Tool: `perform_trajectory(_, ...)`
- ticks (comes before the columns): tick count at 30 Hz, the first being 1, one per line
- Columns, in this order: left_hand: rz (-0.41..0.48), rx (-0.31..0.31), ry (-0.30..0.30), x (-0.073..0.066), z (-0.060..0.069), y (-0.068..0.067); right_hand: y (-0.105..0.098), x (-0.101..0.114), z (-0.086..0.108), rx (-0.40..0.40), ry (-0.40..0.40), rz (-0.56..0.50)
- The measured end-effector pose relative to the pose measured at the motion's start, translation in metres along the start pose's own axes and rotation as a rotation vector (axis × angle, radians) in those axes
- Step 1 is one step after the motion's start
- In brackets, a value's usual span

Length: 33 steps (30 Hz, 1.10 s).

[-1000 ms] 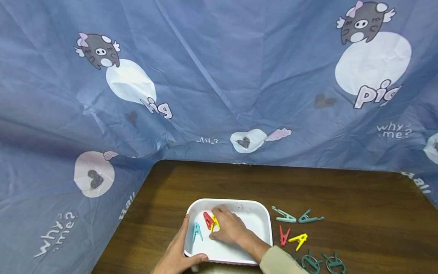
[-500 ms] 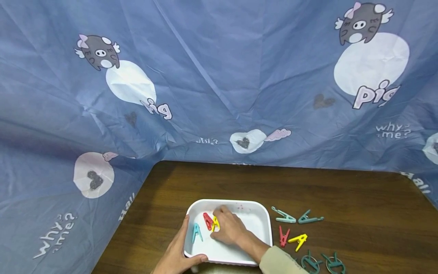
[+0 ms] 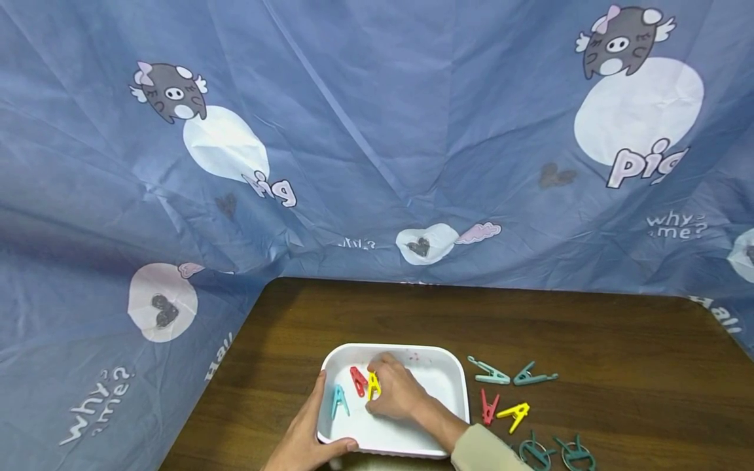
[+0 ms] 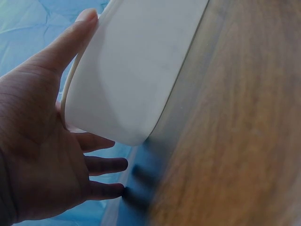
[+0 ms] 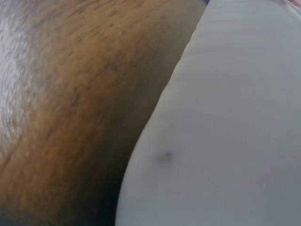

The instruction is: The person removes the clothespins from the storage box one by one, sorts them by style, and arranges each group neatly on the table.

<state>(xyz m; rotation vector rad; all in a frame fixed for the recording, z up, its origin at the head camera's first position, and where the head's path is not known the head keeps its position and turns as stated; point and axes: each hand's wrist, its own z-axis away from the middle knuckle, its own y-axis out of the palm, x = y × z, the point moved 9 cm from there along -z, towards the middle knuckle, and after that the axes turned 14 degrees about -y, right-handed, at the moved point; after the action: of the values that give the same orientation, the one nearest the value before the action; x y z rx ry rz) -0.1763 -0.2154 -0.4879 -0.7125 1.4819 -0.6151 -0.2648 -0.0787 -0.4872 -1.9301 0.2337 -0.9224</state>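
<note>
A white plastic tray [image 3: 412, 418] sits near the table's front edge. My left hand [image 3: 303, 432] rests against its left front corner, thumb along the near side and fingers along the left. In the left wrist view that hand's fingers are straight, three of them spread past the tray. Inside the tray my right hand [image 3: 397, 391] holds a yellow clothespin [image 3: 374, 384] between thumb and fingers; part of the grip is hidden. Left of it lie a red clothespin [image 3: 358, 381] and a light blue clothespin [image 3: 338, 400]. The right wrist view shows only the tray's outer wall [image 5: 221, 122] and the table.
Right of the tray lie two teal clips [image 3: 491, 373] with long arms, a red clothespin [image 3: 489, 405] and a yellow clothespin [image 3: 515, 414]. Dark green clips with rings [image 3: 576, 453] lie nearer the front. A blue printed cloth [image 3: 377, 131] hangs behind the dark wooden table [image 3: 530, 320].
My right hand and the yellow clothespin have shifted slightly right, away from the red one, and the clothespin has turned more upright in view. The left hand and tray have stayed put.
</note>
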Motion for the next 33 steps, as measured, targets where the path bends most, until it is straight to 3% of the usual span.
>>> perform_trajectory(5,-0.010,-0.017,0.021,-0.002,0.001,0.000,-0.006,0.002,0.002,-0.021,-0.011,0.001)
perform_trajectory(22,-0.009,0.023,-0.033,-0.001,-0.001,-0.001,-0.044,0.009,0.012,-0.104,-0.045,-0.029)
perform_trajectory(33,-0.002,0.070,-0.098,0.002,-0.003,0.003,-0.071,0.005,0.026,-0.080,0.018,-0.056)
